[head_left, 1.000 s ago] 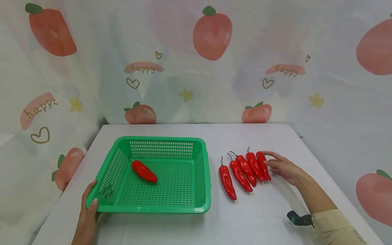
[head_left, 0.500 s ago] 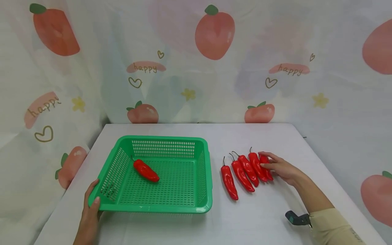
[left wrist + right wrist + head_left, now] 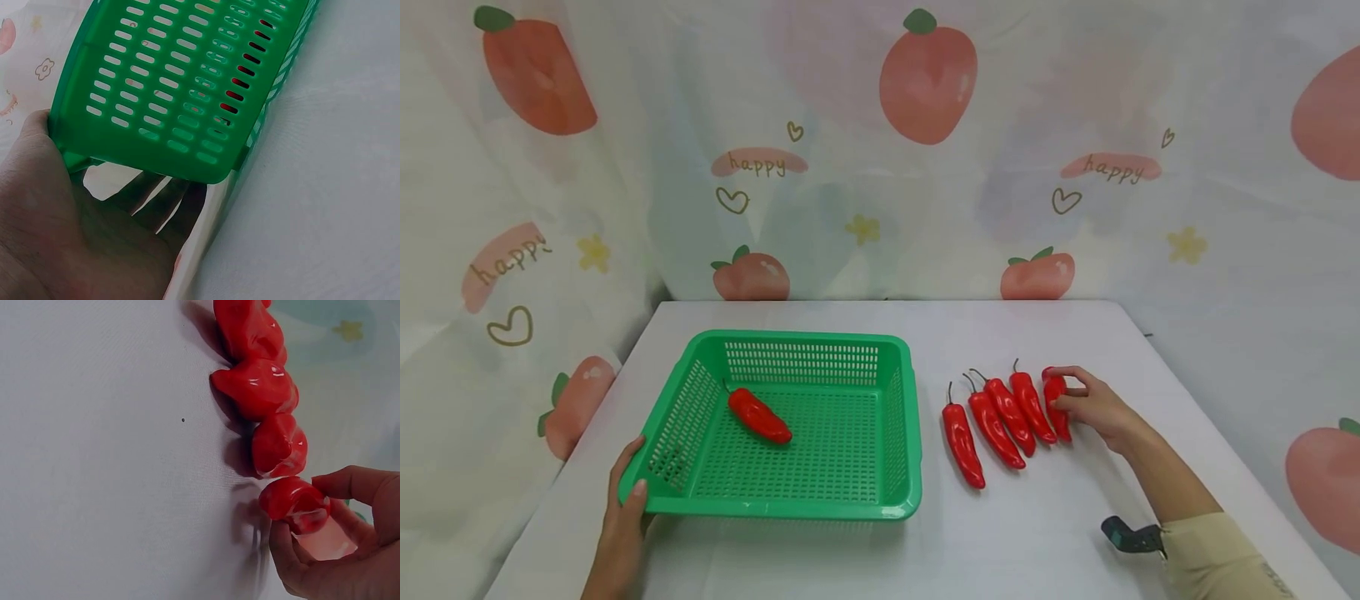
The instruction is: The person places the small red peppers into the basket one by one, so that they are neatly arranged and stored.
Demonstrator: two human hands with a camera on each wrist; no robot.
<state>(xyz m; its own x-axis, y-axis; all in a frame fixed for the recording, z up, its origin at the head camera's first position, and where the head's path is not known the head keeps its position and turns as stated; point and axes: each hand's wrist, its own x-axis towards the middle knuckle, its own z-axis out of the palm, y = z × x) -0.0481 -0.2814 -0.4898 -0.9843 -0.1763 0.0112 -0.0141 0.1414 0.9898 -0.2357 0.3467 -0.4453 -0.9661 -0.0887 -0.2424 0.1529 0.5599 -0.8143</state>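
Observation:
My left hand (image 3: pixel 621 521) grips the near left corner of a green plastic basket (image 3: pixel 775 507), thumb on the rim; in the left wrist view its fingers reach behind the slotted wall (image 3: pixel 156 134). One red chili pepper (image 3: pixel 760 416) lies inside the basket, stem toward the far left. On the right, my right hand (image 3: pixel 1101 410) pinches the rightmost red chili pepper (image 3: pixel 1054 388) between thumb and fingers. The right wrist view has this pepper (image 3: pixel 294 503) end-on, a narrow gap from its neighbour (image 3: pixel 279 447). Its stem is hidden in the head view.
Several more red chili peppers (image 3: pixel 993 429) lie side by side between the basket and my right hand, stems pointing away. A black device (image 3: pixel 1127 536) sticks out at the right sleeve. Fruit-printed cloth (image 3: pixel 955 208) hangs behind and beside the white table (image 3: pixel 985 550).
My right hand has closed its thumb and fingers on the rightmost pepper and drawn it slightly right, apart from the row. The left hand stays on the basket; the head view has shifted slightly.

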